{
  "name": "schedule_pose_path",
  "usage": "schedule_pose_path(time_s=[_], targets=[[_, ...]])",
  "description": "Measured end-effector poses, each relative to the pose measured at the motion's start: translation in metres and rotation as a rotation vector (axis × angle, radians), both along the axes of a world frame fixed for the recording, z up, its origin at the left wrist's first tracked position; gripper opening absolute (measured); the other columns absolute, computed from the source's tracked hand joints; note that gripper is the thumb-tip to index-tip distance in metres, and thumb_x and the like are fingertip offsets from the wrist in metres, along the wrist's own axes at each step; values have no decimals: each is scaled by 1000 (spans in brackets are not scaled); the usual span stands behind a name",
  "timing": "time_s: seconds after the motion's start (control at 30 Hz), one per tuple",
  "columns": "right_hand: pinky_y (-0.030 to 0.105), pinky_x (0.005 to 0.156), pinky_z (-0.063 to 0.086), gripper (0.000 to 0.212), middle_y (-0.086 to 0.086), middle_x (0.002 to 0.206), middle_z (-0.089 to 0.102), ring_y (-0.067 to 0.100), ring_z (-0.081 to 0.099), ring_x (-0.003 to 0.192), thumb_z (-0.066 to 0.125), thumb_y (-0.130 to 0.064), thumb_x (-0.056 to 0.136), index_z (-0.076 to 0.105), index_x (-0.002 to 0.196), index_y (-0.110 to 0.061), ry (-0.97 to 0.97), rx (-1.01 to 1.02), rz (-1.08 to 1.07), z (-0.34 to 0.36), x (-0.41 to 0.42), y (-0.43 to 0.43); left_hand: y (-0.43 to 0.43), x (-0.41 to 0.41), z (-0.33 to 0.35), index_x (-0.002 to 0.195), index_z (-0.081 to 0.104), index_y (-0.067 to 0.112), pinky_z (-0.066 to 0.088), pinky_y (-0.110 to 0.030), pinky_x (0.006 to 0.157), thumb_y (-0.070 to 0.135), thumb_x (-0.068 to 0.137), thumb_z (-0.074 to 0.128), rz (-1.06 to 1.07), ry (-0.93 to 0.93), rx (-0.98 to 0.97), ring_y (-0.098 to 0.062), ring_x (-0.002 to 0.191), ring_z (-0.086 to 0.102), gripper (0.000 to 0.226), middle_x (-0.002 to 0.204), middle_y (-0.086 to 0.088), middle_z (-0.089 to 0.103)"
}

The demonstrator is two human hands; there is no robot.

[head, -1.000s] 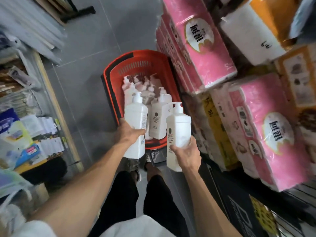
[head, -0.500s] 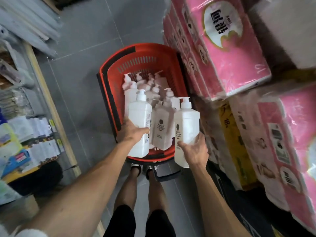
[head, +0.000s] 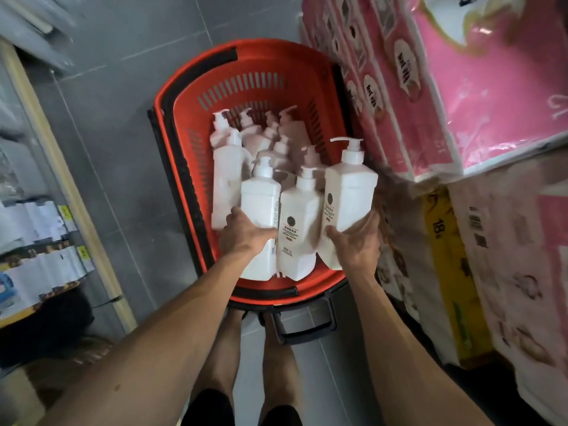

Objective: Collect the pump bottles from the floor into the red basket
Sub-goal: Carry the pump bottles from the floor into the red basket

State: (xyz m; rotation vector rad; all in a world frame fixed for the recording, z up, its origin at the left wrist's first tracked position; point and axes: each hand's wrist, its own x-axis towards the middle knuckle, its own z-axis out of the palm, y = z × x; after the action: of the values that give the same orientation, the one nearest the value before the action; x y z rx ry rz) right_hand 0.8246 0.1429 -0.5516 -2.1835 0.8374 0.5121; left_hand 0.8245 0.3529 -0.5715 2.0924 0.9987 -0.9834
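Lowered into the red basket (head: pixel 276 61), my left hand (head: pixel 246 236) gripping a pump bottle (head: pixel 261 195), right hand (head: pixel 358 241) gripping a second bottle (head: pixel 350 192), labelled bottle (head: pixel 298 229) between.

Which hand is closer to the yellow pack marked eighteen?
Right. The right hand is left of the yellow pack; the left hand is farther left, over the basket.

Right side: pink tissue packs (head: pixel 479 96) stacked above a yellow pack (head: pixel 451 272) marked 18.
Floor: grey tiles (head: pixel 123 133).
Left side: pale shelf edge (head: pixel 61 179); blurred packaged goods (head: pixel 33 229) behind it.
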Motion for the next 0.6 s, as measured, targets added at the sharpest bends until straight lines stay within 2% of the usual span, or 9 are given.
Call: schedule_pose_path(time_s=[0.1,0.2,0.3,0.47,0.6], targets=[[38,94,48,83,-7,114,58,14,57,104,88,-27,71,37,137,-20,-17,10,-39,-10,-3,0,0,-5,-9,134,37,9,44,-35,68,45,68,86,-29,1,23,-33,110,59,90,130,-8,50],[44,99,50,88,-3,124,60,20,61,114,89,-27,70,35,139,-22,-25,18,-57,-15,-4,0,1,-3,-10,136,35,10,41,-35,65,48,70,85,-76,20,52,-33,113,56,91,131,-9,42],[45,101,50,89,0,128,60,23,60,118,88,-24,71,32,141,-23,-15,26,-39,-15,-1,-1,6,3,-9,141,31,9,43,-37,70,51,73,82,-126,44,68,-34,117,55,95,136,-11,41],[49,98,51,95,3,131,57,26,59,118,88,-27,70,27,143,-22,-5,3,-31,-13,1,3,8,11,-2,146,27,11,44,-37,70,49,75,83,-182,23,79,-37,116,58,98,137,-12,39],[48,95,52,88,4,126,56,28,61,115,88,-32,71,28,134,-21,51,-40,7,-13,4,0,9,14,1,144,29,9,46,-38,77,48,77,83,-158,39,49,-38,119,56,94,137,-13,39]])
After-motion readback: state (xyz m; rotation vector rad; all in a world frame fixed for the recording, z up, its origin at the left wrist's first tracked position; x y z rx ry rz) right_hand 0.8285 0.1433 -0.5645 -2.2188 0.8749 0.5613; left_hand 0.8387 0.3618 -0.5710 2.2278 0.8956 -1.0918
